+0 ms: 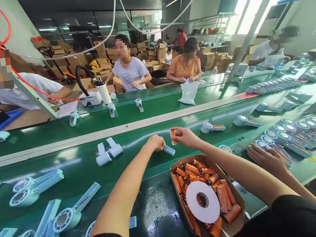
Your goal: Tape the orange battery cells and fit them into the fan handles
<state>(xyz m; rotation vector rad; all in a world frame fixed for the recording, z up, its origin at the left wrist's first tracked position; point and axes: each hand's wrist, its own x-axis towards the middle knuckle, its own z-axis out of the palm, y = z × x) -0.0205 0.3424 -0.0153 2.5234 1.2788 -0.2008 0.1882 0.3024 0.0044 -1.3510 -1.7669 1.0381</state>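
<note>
My left hand is closed around a light-blue handheld fan housing, whose handle end points right, low over the green belt. Most of that housing is hidden by the hand. My right hand pinches an orange cylindrical battery, held upright just to the right of the housing and apart from it. Below my right forearm sits a cardboard box of similar orange batteries, with a roll of white tape lying on top.
Light-blue fan housings lie in a pile at left; more housings with orange inside lie at right. A co-worker's hand touches those. Across the green conveyor belt, people work, one holding a white bag. Cables hang overhead.
</note>
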